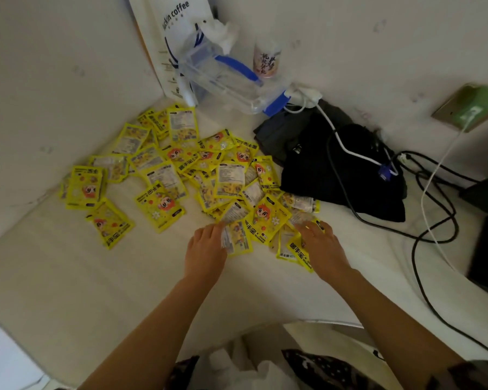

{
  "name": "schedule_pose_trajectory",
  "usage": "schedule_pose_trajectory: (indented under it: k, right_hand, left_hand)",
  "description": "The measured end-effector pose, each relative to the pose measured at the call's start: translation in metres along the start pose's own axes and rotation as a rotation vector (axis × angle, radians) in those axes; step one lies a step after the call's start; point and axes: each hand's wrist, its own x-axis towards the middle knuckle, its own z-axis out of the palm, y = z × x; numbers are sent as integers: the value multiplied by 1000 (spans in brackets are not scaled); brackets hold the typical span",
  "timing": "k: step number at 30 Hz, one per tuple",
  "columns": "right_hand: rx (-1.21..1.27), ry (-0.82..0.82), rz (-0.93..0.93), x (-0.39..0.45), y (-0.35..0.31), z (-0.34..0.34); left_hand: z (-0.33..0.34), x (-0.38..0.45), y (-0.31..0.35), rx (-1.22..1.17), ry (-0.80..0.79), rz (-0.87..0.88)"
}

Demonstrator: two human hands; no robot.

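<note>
Palms down, left hand (206, 249) and right hand (321, 246) rest flat-fingered on the nearest yellow packets (238, 243).

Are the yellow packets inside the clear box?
No, the packets lie spread over the table, in front of the box.

Yellow packets (164, 204): about forty. Clear box (217, 77), 12 o'clock: one. Paper bag (164, 38): one. Cup (265, 60): one. Black bundle (335, 170), 2 o'clock: one.
</note>
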Motion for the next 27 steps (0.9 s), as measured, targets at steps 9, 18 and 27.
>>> schedule_pose_trajectory:
  k: [9,18,27]
  right_hand:
    - [-6,43,43,1,10,14]
    - [-107,24,6,12,23,6]
    - [203,49,65,31,41,-36]
  left_hand:
    - [16,-10,-10,88,-77,-70]
    - [14,-11,-13,11,-178,-139]
    - [-13,9,30,-274,-131,-27]
